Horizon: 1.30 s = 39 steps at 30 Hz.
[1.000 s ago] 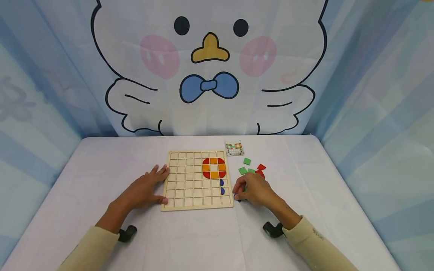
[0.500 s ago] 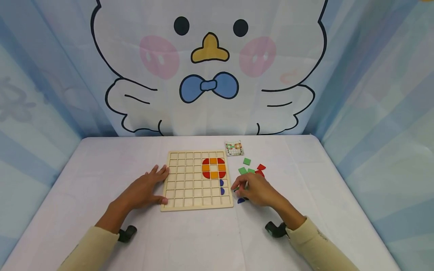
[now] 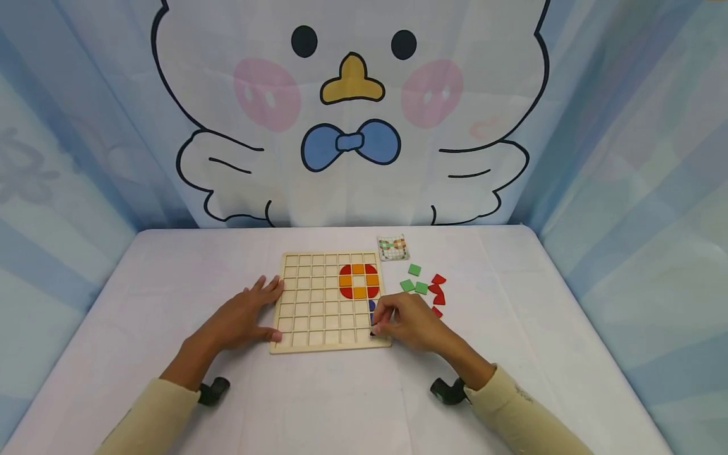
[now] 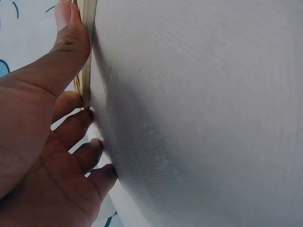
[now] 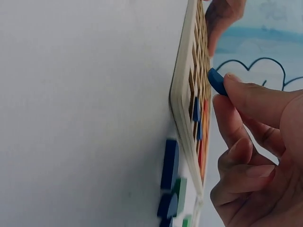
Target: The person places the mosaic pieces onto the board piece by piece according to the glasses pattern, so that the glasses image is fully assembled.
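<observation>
A square wooden grid board (image 3: 318, 323) lies on the white table. My left hand (image 3: 239, 321) rests at its left edge, fingers spread apart, with the thumb (image 4: 71, 45) on the rim in the left wrist view. Between thumb and index finger, my right hand (image 3: 414, 322) pinches a blue half-round tile (image 5: 217, 81) over the board's lower right squares. Red and orange tiles (image 3: 357, 270) form a ring in the upper right squares. Below the ring sit blue half-round tiles (image 3: 372, 305), partly hidden by the right hand.
Loose green tiles (image 3: 414, 270) and red tiles (image 3: 438, 279) lie right of the board. Blue tiles (image 5: 169, 163) lie beside the board's edge in the right wrist view. A small pattern card (image 3: 393, 248) lies at the board's far right corner. A printed curtain (image 3: 352, 189) hangs behind.
My right hand has moved left from the loose tiles to over the board's right side, carrying a blue half-round tile. My left hand has stayed at the board's edge.
</observation>
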### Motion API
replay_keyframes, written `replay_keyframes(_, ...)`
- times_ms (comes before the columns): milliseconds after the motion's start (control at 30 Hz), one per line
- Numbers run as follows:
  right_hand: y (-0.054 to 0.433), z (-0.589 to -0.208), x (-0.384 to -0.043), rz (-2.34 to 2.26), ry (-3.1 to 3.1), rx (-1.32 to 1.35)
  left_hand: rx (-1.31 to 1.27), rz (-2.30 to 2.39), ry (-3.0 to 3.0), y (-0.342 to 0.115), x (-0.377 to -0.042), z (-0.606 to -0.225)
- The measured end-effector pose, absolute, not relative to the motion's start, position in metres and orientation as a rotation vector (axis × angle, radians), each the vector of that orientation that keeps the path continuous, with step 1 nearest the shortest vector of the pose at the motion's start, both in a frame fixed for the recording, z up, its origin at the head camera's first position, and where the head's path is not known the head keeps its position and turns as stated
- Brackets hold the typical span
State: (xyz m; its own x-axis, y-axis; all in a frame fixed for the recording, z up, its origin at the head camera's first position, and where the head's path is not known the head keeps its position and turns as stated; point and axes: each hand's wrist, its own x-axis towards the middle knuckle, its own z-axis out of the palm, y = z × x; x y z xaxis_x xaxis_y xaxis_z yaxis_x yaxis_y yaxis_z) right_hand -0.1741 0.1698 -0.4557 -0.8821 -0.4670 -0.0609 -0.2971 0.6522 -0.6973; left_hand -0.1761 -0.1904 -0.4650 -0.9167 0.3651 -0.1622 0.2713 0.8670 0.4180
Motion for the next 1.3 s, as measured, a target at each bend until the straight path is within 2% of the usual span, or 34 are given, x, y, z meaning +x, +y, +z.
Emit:
replay_keyframes(167, 0.156, -0.459, -0.174, -1.041, 2.617, -0.679, 0.490, 0.584, 2.807, -0.191, -0.177, -0.466)
replay_keyframes(733, 0.141, -0.456, -0.173, -0.822, 2.670, -0.586, 0.497, 0.598, 2.807, -0.192, -0.177, -0.466)
replay_keyframes(1067, 0.157, -0.451, -0.177, -0.940, 2.665, -0.576, 0.495, 0.603, 2.808, -0.192, -0.176, -0.466)
replay_keyframes(1300, 0.177, -0.448, -0.197, -0.989, 2.784, -0.403, 0.500, 0.601, 2.806, -0.192, -0.177, -0.467)
